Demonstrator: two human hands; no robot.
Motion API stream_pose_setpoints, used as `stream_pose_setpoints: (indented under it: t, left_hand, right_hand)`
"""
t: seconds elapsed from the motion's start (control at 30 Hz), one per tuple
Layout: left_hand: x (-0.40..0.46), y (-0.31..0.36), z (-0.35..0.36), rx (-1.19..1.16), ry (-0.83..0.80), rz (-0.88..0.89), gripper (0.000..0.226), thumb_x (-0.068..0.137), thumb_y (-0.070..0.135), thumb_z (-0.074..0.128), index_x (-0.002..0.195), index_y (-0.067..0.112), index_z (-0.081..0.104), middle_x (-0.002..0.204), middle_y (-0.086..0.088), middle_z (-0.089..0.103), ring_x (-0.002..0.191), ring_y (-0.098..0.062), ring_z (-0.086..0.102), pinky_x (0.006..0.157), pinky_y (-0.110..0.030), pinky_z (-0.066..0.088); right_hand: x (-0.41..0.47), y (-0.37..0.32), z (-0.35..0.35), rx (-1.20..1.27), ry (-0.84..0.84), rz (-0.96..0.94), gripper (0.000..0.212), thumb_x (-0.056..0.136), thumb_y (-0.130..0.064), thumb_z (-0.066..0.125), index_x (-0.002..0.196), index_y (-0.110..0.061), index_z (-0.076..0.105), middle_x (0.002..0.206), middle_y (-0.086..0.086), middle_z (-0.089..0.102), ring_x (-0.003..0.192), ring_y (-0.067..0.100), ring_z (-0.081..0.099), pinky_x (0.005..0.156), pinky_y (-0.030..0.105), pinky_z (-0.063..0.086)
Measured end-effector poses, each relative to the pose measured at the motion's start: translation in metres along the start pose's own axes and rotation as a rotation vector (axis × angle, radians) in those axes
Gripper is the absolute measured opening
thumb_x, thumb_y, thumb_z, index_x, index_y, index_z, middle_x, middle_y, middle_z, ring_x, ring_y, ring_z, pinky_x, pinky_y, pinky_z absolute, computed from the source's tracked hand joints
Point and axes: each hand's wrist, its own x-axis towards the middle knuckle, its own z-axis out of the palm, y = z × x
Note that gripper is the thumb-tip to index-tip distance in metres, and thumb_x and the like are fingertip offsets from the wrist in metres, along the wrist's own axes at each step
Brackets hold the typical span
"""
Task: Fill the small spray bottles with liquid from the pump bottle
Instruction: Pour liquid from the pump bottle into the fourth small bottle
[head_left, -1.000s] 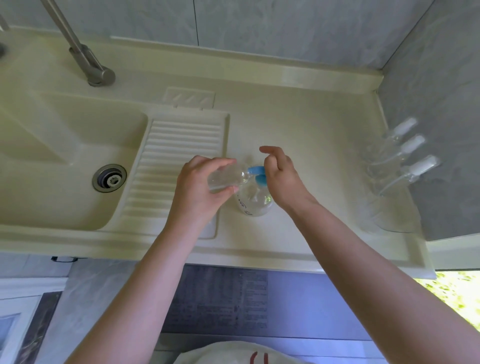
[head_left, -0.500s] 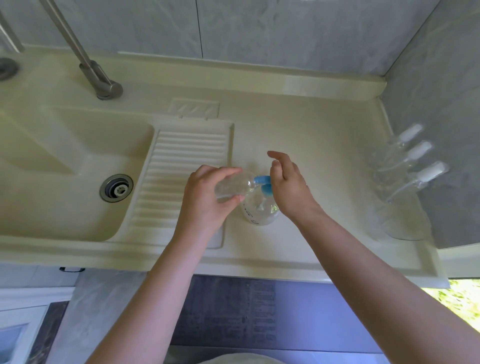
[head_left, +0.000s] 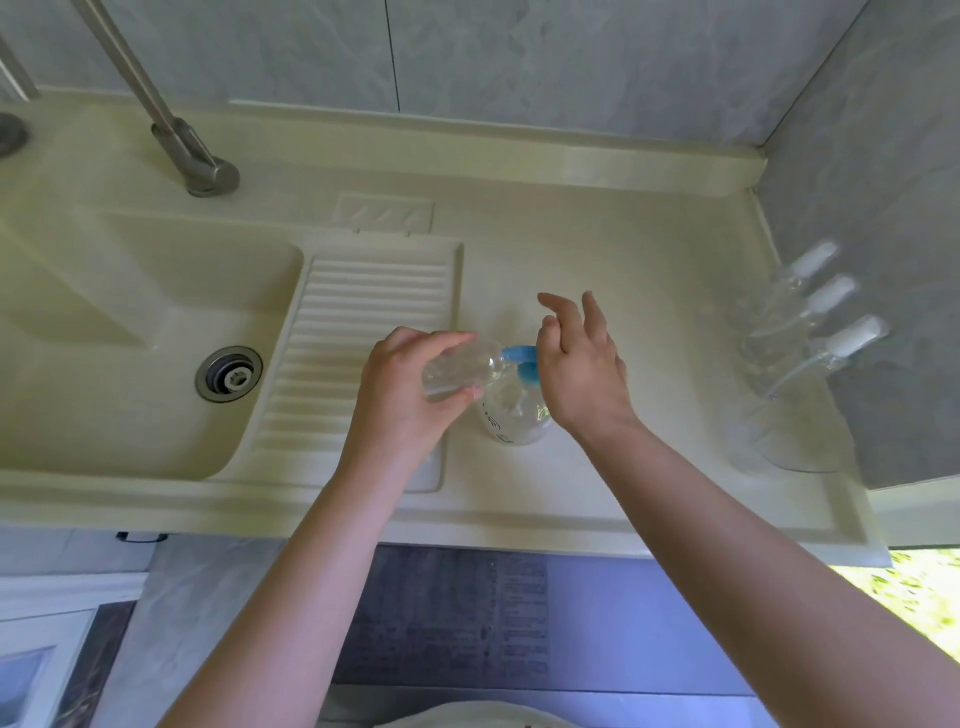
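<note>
Left grip (head_left: 402, 387) is wrapped around a small clear spray bottle (head_left: 460, 369), thumb on the near side, fingers over the top, holding it tipped nearly flat above the cream tabletop (head_left: 597, 249). Its open neck points right, meeting the blue nozzle (head_left: 519, 353) of the pump bottle (head_left: 517, 415), which stands upright on the tabletop just right of the ribbed washboard (head_left: 363, 338). Over on the other side, the right grip (head_left: 582, 369) is released, fingers spread and loose, the palm sitting over the blue pump head; whether it presses down on it I cannot tell. Clear liquid shows in the pump bottle's round body. Off to the far right, near the grey wall, three more small spray bottles (head_left: 800, 322) with white caps lean together in what looks like a clear container, well apart from both hands. To the left sits the sink basin (head_left: 130, 338) with its metal drain (head_left: 229, 374), and the tap (head_left: 197, 161) rises behind it
</note>
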Motion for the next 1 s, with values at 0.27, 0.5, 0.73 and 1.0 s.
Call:
stream_pose_setpoints:
  t: [0.27,0.5,0.73,1.0]
  left_hand:
    - [0.0,0.001,-0.001,-0.001,-0.013,-0.006,0.053,0.071,0.022,0.086,0.121,0.032,0.069,0.103,0.007,0.059,0.102,-0.011,0.057,0.094,-0.017,0.039]
    - [0.001,0.002,0.001,0.016,-0.018,-0.01,0.052,0.071,0.02,0.085,0.12,0.03,0.069,0.103,0.005,0.06,0.102,-0.012,0.057,0.093,-0.014,0.037]
    - [-0.001,0.004,-0.002,-0.002,-0.017,0.0,0.053,0.072,0.019,0.085,0.121,0.031,0.069,0.105,0.005,0.059,0.102,-0.009,0.057,0.091,-0.004,0.033]
    - [-0.001,0.003,0.0,0.02,-0.015,0.007,0.053,0.071,0.017,0.085,0.12,0.028,0.07,0.104,0.003,0.06,0.103,-0.013,0.057,0.094,-0.011,0.035]
  right_hand:
    - [0.01,0.0,-0.014,0.005,-0.12,-0.033,0.046,0.102,-0.03,0.029,0.147,-0.036,0.036,0.163,0.005,0.016,0.151,0.022,0.014,0.121,0.05,0.013]
    - [0.005,0.001,-0.005,-0.001,-0.056,-0.068,0.044,0.103,-0.028,0.026,0.143,-0.035,0.041,0.161,0.002,0.024,0.151,0.019,0.013,0.121,0.051,0.01]
    - [0.006,0.0,-0.012,0.082,-0.054,-0.104,0.042,0.101,-0.028,0.033,0.141,-0.032,0.044,0.153,0.001,0.035,0.14,0.02,0.033,0.117,0.051,0.023]
    - [-0.001,-0.001,-0.001,0.198,-0.032,-0.068,0.047,0.096,-0.036,0.026,0.141,-0.039,0.04,0.157,0.0,0.03,0.138,0.021,0.039,0.116,0.053,0.024]
